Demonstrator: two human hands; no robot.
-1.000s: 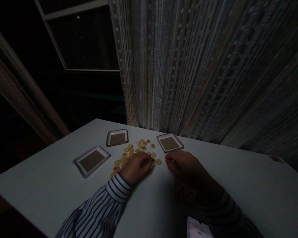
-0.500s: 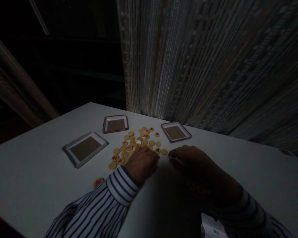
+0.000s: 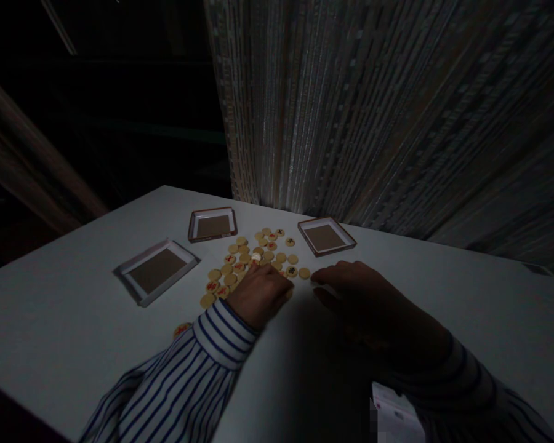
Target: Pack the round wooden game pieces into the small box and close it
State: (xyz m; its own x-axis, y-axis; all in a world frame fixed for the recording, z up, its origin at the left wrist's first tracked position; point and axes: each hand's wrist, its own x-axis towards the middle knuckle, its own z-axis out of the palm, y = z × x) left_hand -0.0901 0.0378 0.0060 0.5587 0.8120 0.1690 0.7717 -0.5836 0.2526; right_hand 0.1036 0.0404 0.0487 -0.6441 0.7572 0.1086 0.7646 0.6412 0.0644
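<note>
Brown bottoms are seen in three shallow trays (image 3: 159, 271) near loose discs (image 3: 230, 279). Any pinch by the left hand (image 3: 261, 293) cannot be told; fingers on the right hand (image 3: 367, 301) are parted.

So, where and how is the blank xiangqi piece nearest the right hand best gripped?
Probably pinched by its rim from the right: this blank xiangqi piece is a flat disc, a black-marked piece on its left, the right hand close by.
</note>
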